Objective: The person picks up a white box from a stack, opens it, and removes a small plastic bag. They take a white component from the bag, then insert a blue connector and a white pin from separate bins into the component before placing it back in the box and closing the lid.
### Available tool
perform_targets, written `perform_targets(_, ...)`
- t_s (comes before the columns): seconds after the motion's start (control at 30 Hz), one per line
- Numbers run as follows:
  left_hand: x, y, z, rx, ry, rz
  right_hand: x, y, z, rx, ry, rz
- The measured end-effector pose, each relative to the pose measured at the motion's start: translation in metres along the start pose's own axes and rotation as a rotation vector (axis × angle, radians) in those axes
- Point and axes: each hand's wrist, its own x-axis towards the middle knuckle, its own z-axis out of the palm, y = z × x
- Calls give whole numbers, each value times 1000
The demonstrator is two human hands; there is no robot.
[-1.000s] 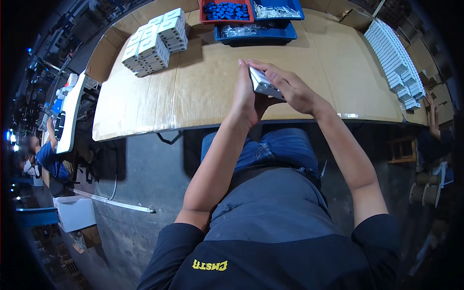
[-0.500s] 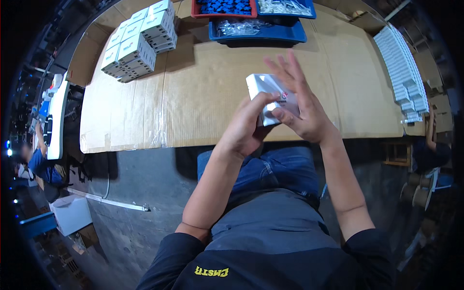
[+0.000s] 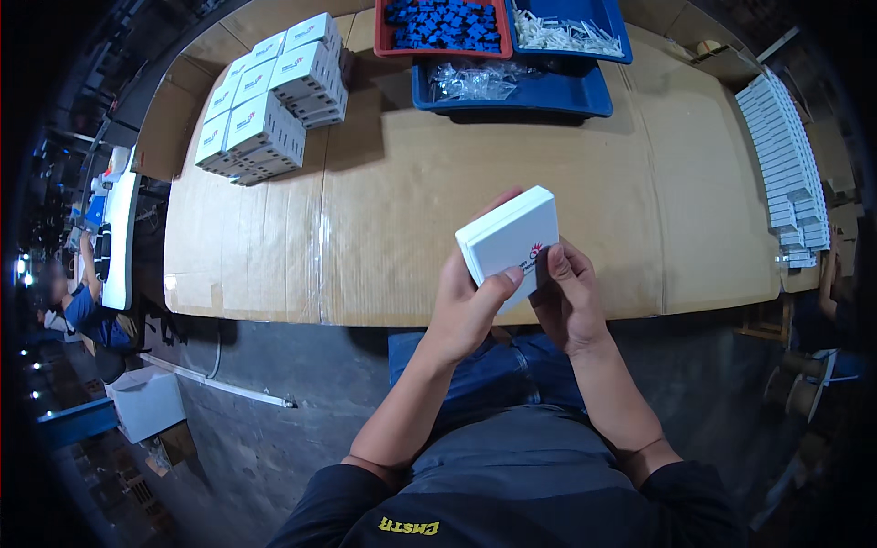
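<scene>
A flat white box (image 3: pixel 513 236) with a small red mark is tilted up above the table's near edge. My left hand (image 3: pixel 464 312) grips it from the left, with the thumb pressed on the face and the other fingers mostly hidden behind. At the box's lower right edge, my right hand (image 3: pixel 575 306) is closed, its thumb and curled fingers against the edge. A seam line runs along the box's upper left side. What the right fingertips touch behind the box is hidden.
Stacked white boxes (image 3: pixel 265 128) stand at the far left of the cardboard-covered table (image 3: pixel 393 247). At the back are a red tray (image 3: pixel 445 55) of blue pieces, a blue tray (image 3: pixel 575 53) of white pieces and another blue tray (image 3: pixel 548 102) with clear bags. Stacked white pieces (image 3: pixel 786 173) line the right side.
My right hand was spread open over the box; now its fingers are curled at the lower right edge. The box has come lower in view, its face more fully shown.
</scene>
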Motion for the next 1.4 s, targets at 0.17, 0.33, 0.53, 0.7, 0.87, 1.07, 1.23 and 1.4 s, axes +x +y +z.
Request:
perform_targets(0.17,2,-14,-13,79,179,64,13,4,-10,-138,11,-132)
perform_targets(0.33,0,-13,-14,58,145,124,17,7,-16,-83,-59,-132)
perform_targets(0.53,-1,-11,-11,101,110,145,9,2,-10,-41,-96,-127)
perform_targets(0.7,8,0,-10,243,-53,196,12,-13,-12,-376,-48,-313)
perform_targets(0.87,5,4,-8,291,-23,104,14,-20,-11,-425,-122,-317)
perform_targets(1.07,-2,2,-20,301,79,-93,20,-15,-13,-457,-56,-276)
perform_targets(1.23,7,-1,-14,186,11,54,19,-21,-3,-508,-31,-354)
perform_targets(1.4,14,1,-17,414,-65,260,16,-29,-2,-563,-91,-389)
